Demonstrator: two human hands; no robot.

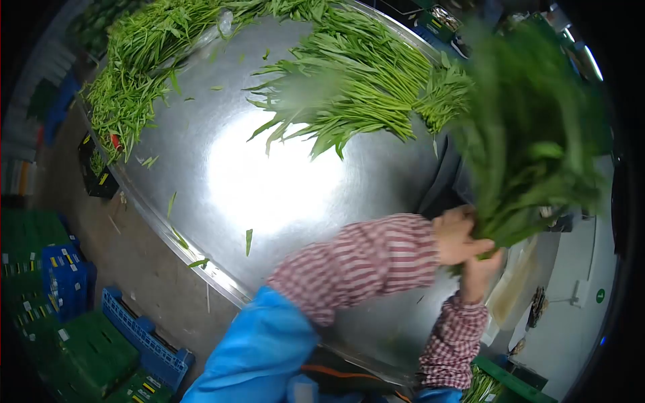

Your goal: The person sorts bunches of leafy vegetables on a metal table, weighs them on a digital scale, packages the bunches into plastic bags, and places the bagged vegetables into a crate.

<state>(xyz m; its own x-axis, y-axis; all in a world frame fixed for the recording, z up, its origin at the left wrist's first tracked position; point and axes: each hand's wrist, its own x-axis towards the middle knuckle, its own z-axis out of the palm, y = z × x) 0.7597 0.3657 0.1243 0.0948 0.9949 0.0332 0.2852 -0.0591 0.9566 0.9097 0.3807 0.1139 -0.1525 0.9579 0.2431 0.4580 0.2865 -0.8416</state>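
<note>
A large bunch of water spinach (531, 154), with long narrow leaves, is held up at the right of the head view and blurred by motion. My left hand (457, 235) is closed round the stem end of the bunch. Just below and touching it, my right hand (481, 272) grips the same stems; its fingers are partly hidden. Beyond my forearms, a pile of water spinach (363, 80) lies on the metal table (376, 181), stems to the right. More loose greens (134, 74) are heaped along the far left edge.
Cut leaves (249, 242) are scattered on the table near its raised rim. Stacked green crates (101, 349) and a blue crate (144, 336) stand on the floor at lower left. A small red object (115, 142) lies among the left greens. A green crate (510, 383) with greens is at lower right.
</note>
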